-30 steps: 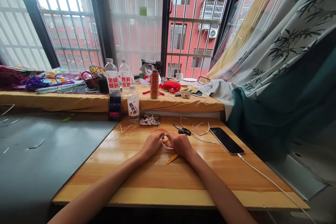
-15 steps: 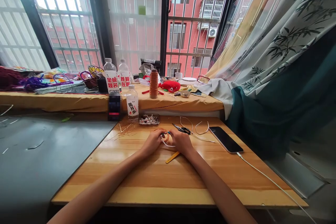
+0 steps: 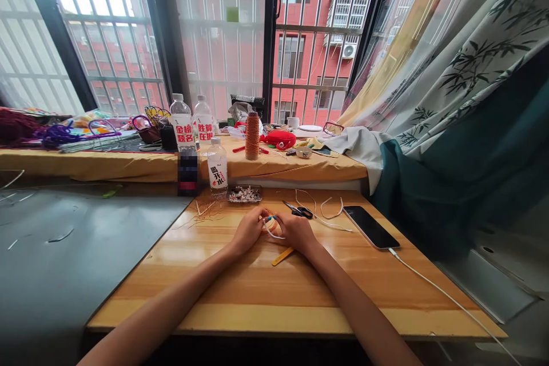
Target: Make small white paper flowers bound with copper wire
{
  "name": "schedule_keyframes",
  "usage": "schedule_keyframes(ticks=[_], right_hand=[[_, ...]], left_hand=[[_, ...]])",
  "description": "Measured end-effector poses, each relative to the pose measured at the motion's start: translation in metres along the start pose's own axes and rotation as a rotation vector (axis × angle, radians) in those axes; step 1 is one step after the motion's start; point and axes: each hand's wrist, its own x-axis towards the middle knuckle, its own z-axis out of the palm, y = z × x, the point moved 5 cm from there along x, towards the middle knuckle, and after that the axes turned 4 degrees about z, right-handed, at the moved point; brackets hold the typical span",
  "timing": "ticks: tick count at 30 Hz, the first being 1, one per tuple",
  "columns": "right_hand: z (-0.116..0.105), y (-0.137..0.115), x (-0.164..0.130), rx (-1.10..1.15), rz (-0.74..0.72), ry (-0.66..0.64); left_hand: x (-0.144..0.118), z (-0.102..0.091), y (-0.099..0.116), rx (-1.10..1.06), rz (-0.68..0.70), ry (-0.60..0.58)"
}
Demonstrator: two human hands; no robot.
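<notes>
At the centre of the frame I see my left hand [image 3: 247,230] and right hand [image 3: 295,230] pinched together on a small orange coil [image 3: 270,223] with a white cord [image 3: 273,234] looping beneath, both closed on it, probably to keep it taut. A stick [image 3: 282,257] lies on the tabletop [image 3: 257,291] just below; scissors [image 3: 298,210] sit just above right, within reach.
</notes>
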Motion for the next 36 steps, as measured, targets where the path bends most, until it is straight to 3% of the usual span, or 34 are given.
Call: schedule_keyframes(ticks=[7,16,20,29,33,36], right_hand=[[0.002,-0.001,0.0,-0.011,-0.005,-0.023],[0.005,0.011,0.001,-0.002,0.127,0.016],[0.003,0.015,0.002,-0.019,0.203,0.049],[-0.004,0.024,0.003,0.011,0.349,0.121],[-0.002,0.023,0.004,0.09,0.317,0.109],[0.001,0.017,0.006,0.296,0.217,0.101]], left_hand=[[0.001,-0.002,0.007,-0.082,0.038,-0.02],[0.002,0.003,-0.007,-0.291,-0.248,-0.06],[0.002,0.004,-0.008,-0.305,-0.256,-0.071],[0.003,-0.002,-0.01,-0.114,-0.208,0.003],[0.003,-0.001,-0.009,-0.13,-0.176,-0.009],[0.003,0.001,-0.01,-0.176,-0.179,-0.029]])
